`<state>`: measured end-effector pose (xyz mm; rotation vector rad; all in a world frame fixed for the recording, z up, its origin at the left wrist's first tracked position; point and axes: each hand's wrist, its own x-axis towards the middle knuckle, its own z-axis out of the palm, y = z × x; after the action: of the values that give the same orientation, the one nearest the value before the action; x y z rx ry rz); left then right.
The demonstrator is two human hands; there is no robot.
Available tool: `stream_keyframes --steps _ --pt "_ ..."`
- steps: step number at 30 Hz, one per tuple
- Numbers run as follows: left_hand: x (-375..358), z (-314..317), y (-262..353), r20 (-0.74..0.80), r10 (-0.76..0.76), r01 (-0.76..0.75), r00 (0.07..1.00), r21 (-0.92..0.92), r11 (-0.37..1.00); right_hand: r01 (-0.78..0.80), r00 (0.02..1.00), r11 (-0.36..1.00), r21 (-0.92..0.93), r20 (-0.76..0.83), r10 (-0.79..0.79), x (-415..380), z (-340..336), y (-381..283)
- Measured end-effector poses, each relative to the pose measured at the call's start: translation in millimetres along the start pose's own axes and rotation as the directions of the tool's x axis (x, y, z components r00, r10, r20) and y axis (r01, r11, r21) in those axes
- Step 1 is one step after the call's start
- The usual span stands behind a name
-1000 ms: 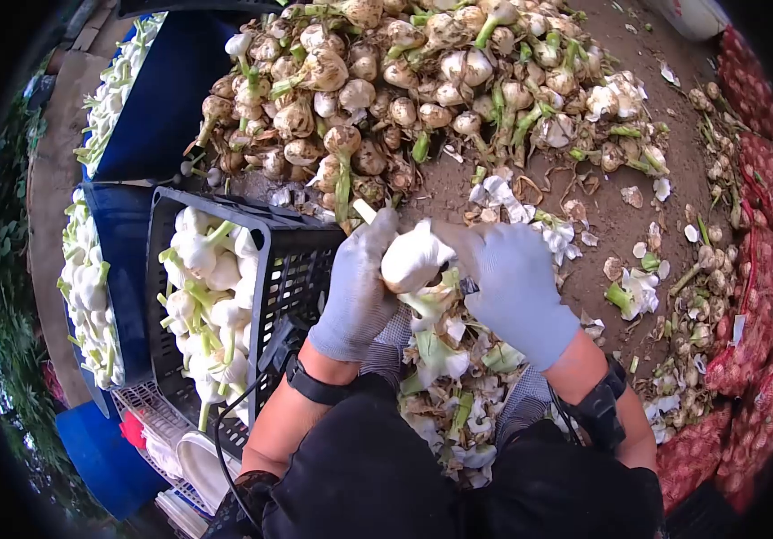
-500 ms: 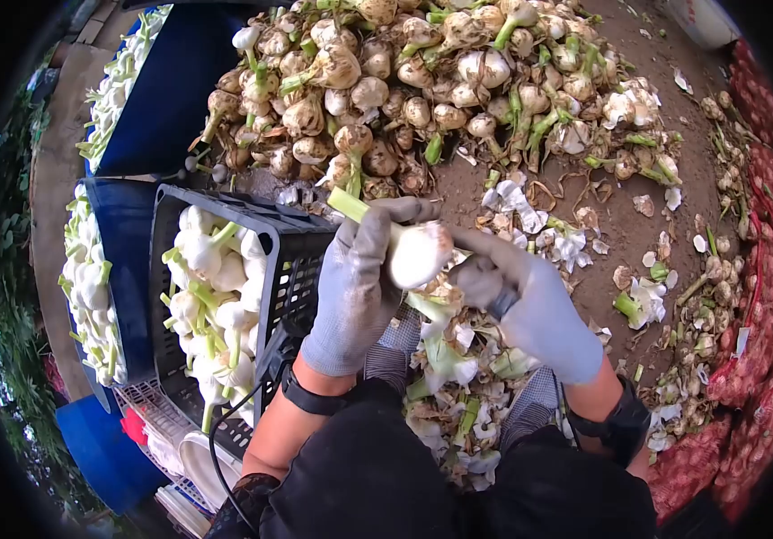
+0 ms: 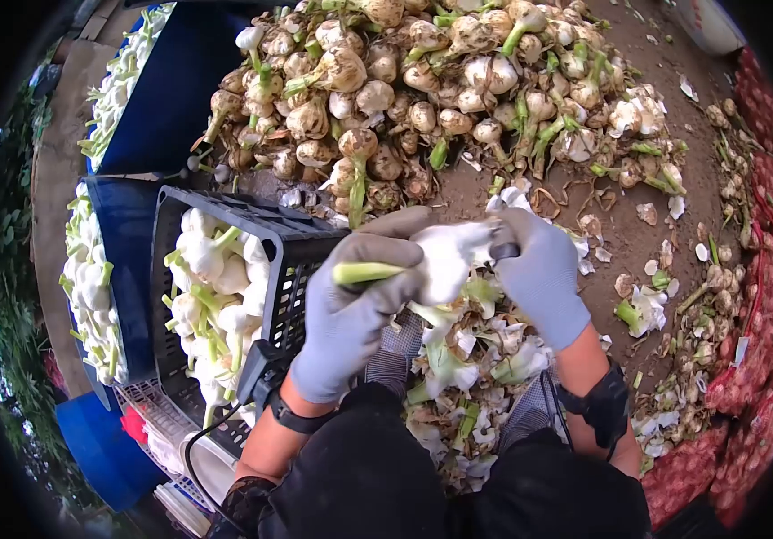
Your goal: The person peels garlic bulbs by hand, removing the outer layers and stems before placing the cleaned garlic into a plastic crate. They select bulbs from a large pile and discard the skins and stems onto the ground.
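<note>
Seen from above, the person wears thin work gloves. On the left hand [image 3: 350, 301], the glove is pale grey, with darker, dingy brownish-grey fingers. The glove on the right hand [image 3: 539, 269] matches, its knitted cuff ending snugly at the wrist. A black strap [image 3: 301, 419] circles the left wrist and carries a small, boxy black module [image 3: 262, 371]; a thin black cable [image 3: 191, 454] loops down from there. A bulkier black device [image 3: 604, 400] wraps the right wrist, with a thin dark cable [image 3: 548, 404] nearby. The forearms are bare. A dark, faintly patterned sleeve edge [image 3: 244, 505] shows at lower left. The trousers [image 3: 364, 467] are plain black, and grey, finely textured footwear [image 3: 530, 415] appears beyond the knees.
</note>
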<state>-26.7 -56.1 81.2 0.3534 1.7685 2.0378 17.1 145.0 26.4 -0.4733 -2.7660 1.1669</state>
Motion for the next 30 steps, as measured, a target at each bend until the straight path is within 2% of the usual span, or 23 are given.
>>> stream_keyframes --steps 1,2,3,4,6,7,8,10,12,14,15,16,18,20,22,23,24,25,26,27,28,29,30 --pt "-1 -6 4 -0.034 0.056 -0.059 0.998 -0.068 0.996 0.010 1.000 1.000 0.004 0.004 -0.010 -2 3 15" --pt "-1 -13 11 -0.070 0.113 -0.122 0.991 -0.132 0.984 -0.043 0.997 0.991 -0.131 0.058 0.051 -4 6 32" --pt "-5 -19 26 -0.181 0.118 -0.155 0.976 -0.203 0.967 -0.091 0.987 0.960 -0.264 0.102 0.122 -6 8 41" --pt "-11 -28 42 -0.291 0.113 -0.195 0.950 -0.269 0.943 -0.086 0.987 0.962 -0.259 0.107 0.117 -8 7 44" --pt "-27 -62 65 -0.462 0.272 -0.218 0.844 0.168 0.961 -0.007 0.848 0.918 -0.396 0.484 0.215 -8 7 44" --pt "-35 -79 76 -0.470 0.396 -0.196 0.789 0.419 0.887 0.022 0.780 0.904 -0.428 0.573 0.252 -2 9 29" --pt "-41 -88 84 -0.442 0.519 -0.148 0.732 0.641 0.753 0.026 0.781 0.907 -0.420 0.575 0.244 4 17 22" --pt "-43 -87 98 -0.507 0.593 0.074 0.626 0.796 0.601 0.153 0.906 0.970 -0.187 0.419 -0.062 20 35 8" --pt "-34 -57 102 -0.414 0.699 -0.015 0.583 0.855 0.519 0.233 0.913 0.941 -0.247 0.388 -0.125 48 54 -25" --pt "-33 -36 96 -0.342 0.498 -0.121 0.797 0.717 0.686 0.346 0.888 0.855 -0.386 0.428 -0.166 62 94 -40" --pt "-29 -33 84 -0.274 0.325 -0.081 0.905 0.639 0.765 0.392 0.891 0.830 -0.397 0.389 -0.234 64 121 -37" --pt "-24 -33 67 -0.178 0.145 -0.020 0.973 0.565 0.825 0.376 0.886 0.881 -0.287 0.391 -0.250 70 142 -28" --pt "-11 -17 32 -0.297 -0.230 0.292 0.927 0.186 0.938 0.215 0.919 0.968 -0.133 0.364 -0.154 79 139 -14" --pt "-12 -28 -26 -0.252 -0.056 0.162 0.966 0.424 0.891 0.174 0.961 0.985 0.021 0.216 -0.174 65 97 -14" --pt "-8 -26 -38 -0.181 0.157 0.005 0.971 0.670 0.742 0.283 0.947 0.942 0.179 0.106 -0.305 42 54 -6" --pt "-5 -23 -41 -0.126 0.175 -0.048 0.977 0.665 0.746 0.284 0.946 0.945 0.162 0.112 -0.303 31 35 -7" --pt "-2 -20 -43 -0.067 0.200 -0.107 0.978 0.658 0.746 0.220 0.948 0.924 0.312 0.154 -0.278 20 17 -9" --pt "-5 -24 -66 0.029 -0.011 0.001 1.000 0.313 0.950 0.139 0.947 0.881 0.453 0.198 -0.252 9 5 -7" --pt "-6 -16 -60 0.083 -0.076 0.043 0.994 0.343 0.938 0.135 0.950 0.887 0.443 0.197 -0.243 -1 -1 -2" --pt "-6 -9 -59 0.085 -0.144 0.112 0.986 0.305 0.946 -0.182 0.961 0.687 0.703 0.274 -0.026 -8 -5 4" --pt "-6 -4 -58 0.087 -0.212 0.182 0.973 0.270 0.946 -0.435 0.900 0.331 0.837 0.411 0.143 -13 -8 11" --pt "-4 2 -56 0.090 -0.213 0.182 0.973 0.269 0.946 -0.554 0.820 0.153 0.819 0.504 0.271 -15 -7 17" --pt "-2 7 -55 0.173 -0.154 0.092 0.973 0.322 0.942 -0.556 0.817 0.147 0.818 0.507 0.274 -24 -8 18"
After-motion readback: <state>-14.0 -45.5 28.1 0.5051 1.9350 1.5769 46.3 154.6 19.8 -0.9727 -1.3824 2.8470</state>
